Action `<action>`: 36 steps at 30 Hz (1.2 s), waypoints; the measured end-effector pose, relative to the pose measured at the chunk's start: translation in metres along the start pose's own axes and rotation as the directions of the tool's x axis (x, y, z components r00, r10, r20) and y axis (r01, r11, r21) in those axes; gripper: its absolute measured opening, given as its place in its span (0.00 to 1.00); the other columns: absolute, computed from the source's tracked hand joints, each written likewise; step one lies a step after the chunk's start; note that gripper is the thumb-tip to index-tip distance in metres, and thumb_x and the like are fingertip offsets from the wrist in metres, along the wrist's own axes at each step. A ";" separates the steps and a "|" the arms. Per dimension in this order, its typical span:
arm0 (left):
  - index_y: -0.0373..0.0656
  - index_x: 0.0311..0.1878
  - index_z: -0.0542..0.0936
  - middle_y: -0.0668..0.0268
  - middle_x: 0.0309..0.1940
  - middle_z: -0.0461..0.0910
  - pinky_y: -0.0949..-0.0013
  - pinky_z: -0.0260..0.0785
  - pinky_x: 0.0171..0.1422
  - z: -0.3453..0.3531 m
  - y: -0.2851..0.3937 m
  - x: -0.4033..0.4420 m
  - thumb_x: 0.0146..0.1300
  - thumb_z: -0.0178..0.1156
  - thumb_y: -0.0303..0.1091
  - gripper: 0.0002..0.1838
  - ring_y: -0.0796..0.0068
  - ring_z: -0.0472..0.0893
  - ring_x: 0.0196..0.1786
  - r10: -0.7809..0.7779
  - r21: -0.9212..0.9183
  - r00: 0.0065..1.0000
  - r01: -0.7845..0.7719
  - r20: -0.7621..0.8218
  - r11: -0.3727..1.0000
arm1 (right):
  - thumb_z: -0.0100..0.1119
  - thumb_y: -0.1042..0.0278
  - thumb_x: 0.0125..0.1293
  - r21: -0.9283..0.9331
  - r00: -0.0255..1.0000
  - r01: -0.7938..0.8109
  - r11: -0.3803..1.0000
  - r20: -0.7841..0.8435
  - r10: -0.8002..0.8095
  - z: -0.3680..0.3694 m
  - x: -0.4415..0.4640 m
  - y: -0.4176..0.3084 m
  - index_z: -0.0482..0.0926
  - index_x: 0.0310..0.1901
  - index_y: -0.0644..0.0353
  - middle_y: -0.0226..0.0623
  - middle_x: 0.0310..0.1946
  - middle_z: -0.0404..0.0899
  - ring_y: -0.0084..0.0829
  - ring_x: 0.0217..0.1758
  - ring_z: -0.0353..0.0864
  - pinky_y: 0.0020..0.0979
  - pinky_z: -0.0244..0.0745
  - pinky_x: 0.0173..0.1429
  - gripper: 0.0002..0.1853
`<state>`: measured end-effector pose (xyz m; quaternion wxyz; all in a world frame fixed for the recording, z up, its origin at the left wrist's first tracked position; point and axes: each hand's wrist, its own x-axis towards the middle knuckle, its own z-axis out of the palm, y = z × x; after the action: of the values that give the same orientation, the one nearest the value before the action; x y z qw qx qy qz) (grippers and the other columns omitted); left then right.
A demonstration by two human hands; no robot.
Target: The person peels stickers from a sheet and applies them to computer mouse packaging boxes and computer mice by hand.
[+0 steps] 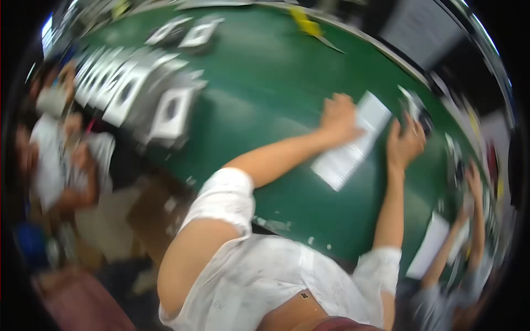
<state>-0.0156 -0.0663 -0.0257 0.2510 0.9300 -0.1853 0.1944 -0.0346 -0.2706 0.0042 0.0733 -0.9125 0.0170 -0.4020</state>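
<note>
A long white printed sheet (353,144) lies slantwise on the green table (265,121). My left hand (340,121) is at the upper left edge of the sheet, its fingers curled and blurred; whether it grips anything is unclear. My right hand (406,140) reaches to the right of the sheet, fingers bent around the lower part of a dark and white item (418,107). Blur hides the details of that item.
Rows of white-faced packages with dark round centres (174,113) stand on the left. Two similar pieces (201,33) lie farther back, near a yellow-handled tool (306,23). Other people sit at left and right, one person's hands (473,185) near the right edge.
</note>
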 end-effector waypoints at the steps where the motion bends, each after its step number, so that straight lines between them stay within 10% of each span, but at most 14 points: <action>1: 0.35 0.43 0.77 0.51 0.47 0.71 0.53 0.60 0.53 -0.002 -0.001 0.000 0.49 0.68 0.54 0.30 0.53 0.68 0.53 -0.010 -0.027 1.000 0.010 0.013 1.000 | 0.63 0.57 0.62 0.047 0.994 0.093 0.995 0.054 -0.095 0.001 -0.001 -0.008 0.82 0.53 0.53 0.47 0.52 0.77 0.47 0.56 0.74 0.43 0.70 0.60 0.19; 7: 0.32 0.42 0.77 0.52 0.45 0.70 0.58 0.58 0.53 0.003 -0.006 0.004 0.48 0.68 0.49 0.28 0.56 0.66 0.53 0.017 -0.072 0.999 -0.020 -0.036 0.997 | 0.67 0.37 0.56 0.060 0.845 -0.094 0.994 0.533 0.048 0.066 0.021 0.011 0.68 0.66 0.62 0.54 0.59 0.71 0.55 0.64 0.66 0.47 0.60 0.69 0.44; 10: 0.32 0.42 0.80 0.53 0.45 0.72 0.59 0.59 0.53 0.004 -0.004 0.003 0.47 0.69 0.48 0.28 0.58 0.67 0.54 0.015 -0.004 0.999 -0.015 -0.041 1.000 | 0.74 0.33 0.43 0.001 0.835 0.105 0.994 0.544 -0.089 0.112 0.050 0.048 0.67 0.65 0.70 0.65 0.56 0.75 0.62 0.58 0.75 0.52 0.69 0.63 0.56; 12: 0.34 0.41 0.82 0.54 0.46 0.73 0.58 0.59 0.54 -0.003 -0.004 0.002 0.47 0.68 0.48 0.26 0.59 0.67 0.55 0.003 -0.042 1.000 -0.003 0.019 0.999 | 0.82 0.50 0.45 0.398 0.674 -0.311 0.863 0.732 -0.095 0.151 0.066 0.085 0.68 0.59 0.77 0.56 0.45 0.80 0.39 0.48 0.81 0.34 0.79 0.50 0.49; 15: 0.33 0.41 0.82 0.55 0.48 0.73 0.59 0.57 0.58 0.014 -0.003 0.006 0.48 0.67 0.46 0.25 0.61 0.67 0.56 -0.035 -0.066 0.999 0.036 0.011 0.997 | 0.74 0.56 0.58 0.162 0.427 -0.136 0.977 0.900 -0.089 0.154 0.103 0.086 0.77 0.53 0.74 0.41 0.45 0.82 0.27 0.42 0.80 0.29 0.75 0.45 0.31; 18: 0.31 0.45 0.80 0.54 0.49 0.73 0.58 0.57 0.60 0.025 -0.005 0.009 0.49 0.67 0.45 0.27 0.60 0.66 0.58 -0.064 -0.071 0.998 0.063 -0.015 0.996 | 0.72 0.53 0.59 0.221 0.518 0.028 0.975 0.831 -0.204 0.139 0.101 0.071 0.77 0.52 0.72 0.40 0.45 0.81 0.25 0.41 0.79 0.29 0.74 0.45 0.30; 21: 0.27 0.49 0.77 0.49 0.53 0.72 0.55 0.56 0.63 0.026 -0.004 0.010 0.50 0.68 0.45 0.31 0.57 0.66 0.61 -0.066 -0.139 0.998 0.066 0.001 0.988 | 0.69 0.54 0.63 0.242 0.553 -0.203 0.949 0.828 -0.093 0.107 0.100 0.049 0.76 0.49 0.68 0.33 0.37 0.80 0.22 0.40 0.76 0.25 0.70 0.46 0.25; 24: 0.29 0.55 0.74 0.51 0.53 0.74 0.54 0.59 0.64 0.021 -0.003 0.014 0.49 0.70 0.46 0.35 0.56 0.69 0.61 -0.206 -0.328 0.971 0.156 -0.122 0.932 | 0.62 0.62 0.69 0.542 0.519 -0.549 0.636 0.818 -0.250 0.054 0.101 0.010 0.76 0.52 0.64 0.32 0.41 0.81 0.21 0.43 0.77 0.25 0.71 0.49 0.17; 27: 0.36 0.57 0.76 0.54 0.51 0.79 0.57 0.67 0.60 0.020 -0.017 0.026 0.47 0.72 0.47 0.36 0.58 0.76 0.57 -0.254 -0.768 0.962 0.239 0.102 0.595 | 0.64 0.58 0.67 0.609 0.655 -0.500 0.615 0.731 -0.191 0.013 0.105 -0.018 0.74 0.56 0.65 0.35 0.46 0.80 0.24 0.46 0.77 0.26 0.71 0.53 0.23; 29: 0.41 0.48 0.82 0.58 0.41 0.85 0.61 0.74 0.50 0.050 -0.025 0.044 0.45 0.74 0.47 0.28 0.64 0.83 0.46 0.023 -0.910 0.991 -0.128 -0.129 0.394 | 0.65 0.57 0.66 0.640 0.715 -0.529 0.557 0.690 -0.115 0.003 0.105 -0.029 0.72 0.60 0.65 0.40 0.50 0.78 0.28 0.53 0.77 0.31 0.72 0.58 0.26; 31: 0.40 0.29 0.85 0.59 0.27 0.85 0.62 0.76 0.39 0.031 -0.027 0.034 0.48 0.73 0.49 0.19 0.69 0.84 0.32 -0.010 -0.854 0.997 -0.061 -0.077 0.517 | 0.63 0.60 0.68 0.744 0.833 -0.487 0.457 0.552 -0.012 -0.006 0.091 -0.053 0.69 0.64 0.65 0.45 0.56 0.77 0.34 0.56 0.78 0.33 0.73 0.60 0.28; 36: 0.35 0.42 0.85 0.61 0.33 0.86 0.70 0.78 0.41 -0.057 -0.012 0.007 0.59 0.70 0.38 0.15 0.76 0.85 0.36 -0.283 -0.872 0.890 0.427 0.358 0.239 | 0.58 0.67 0.71 0.797 0.937 -0.323 0.511 0.345 0.055 -0.034 0.041 -0.088 0.63 0.68 0.63 0.43 0.57 0.73 0.28 0.53 0.76 0.27 0.73 0.56 0.27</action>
<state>-0.0197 -0.0280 0.0182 0.7629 0.6398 -0.0624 -0.0689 -0.0343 -0.1914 0.0691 0.5497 -0.8015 -0.0889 -0.2182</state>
